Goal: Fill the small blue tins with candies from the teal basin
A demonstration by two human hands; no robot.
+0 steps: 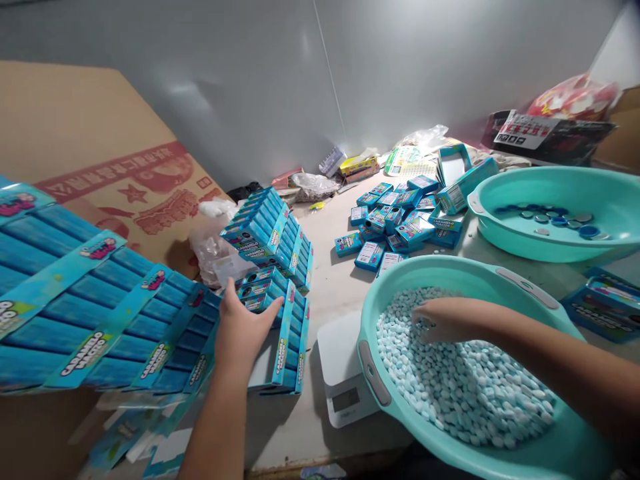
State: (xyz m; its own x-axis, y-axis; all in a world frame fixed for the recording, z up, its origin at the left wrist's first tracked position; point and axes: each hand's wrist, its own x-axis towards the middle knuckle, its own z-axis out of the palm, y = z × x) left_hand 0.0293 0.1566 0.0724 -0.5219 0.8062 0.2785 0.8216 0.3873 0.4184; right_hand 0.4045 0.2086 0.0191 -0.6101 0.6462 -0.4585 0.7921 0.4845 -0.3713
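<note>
My left hand (243,330) grips small blue candy boxes (257,288) between thumb and fingers, inside an upright display carton (287,340). The lower part of that carton has a bare, pale inside. My right hand (440,320) is in a turquoise basin (430,270), its fingers curled down among pale blue and white candies (450,393). Its fingertips are partly hidden there. Just behind the left hand stands another display carton (270,233), filled with blue boxes.
Full display cartons (110,300) are stacked at the left before a big cardboard box (125,160). A white scale (345,373) sits beside the basin. Loose small boxes (395,217) lie behind it. Another turquoise basin (550,233) holds blue and silvery discs (555,217).
</note>
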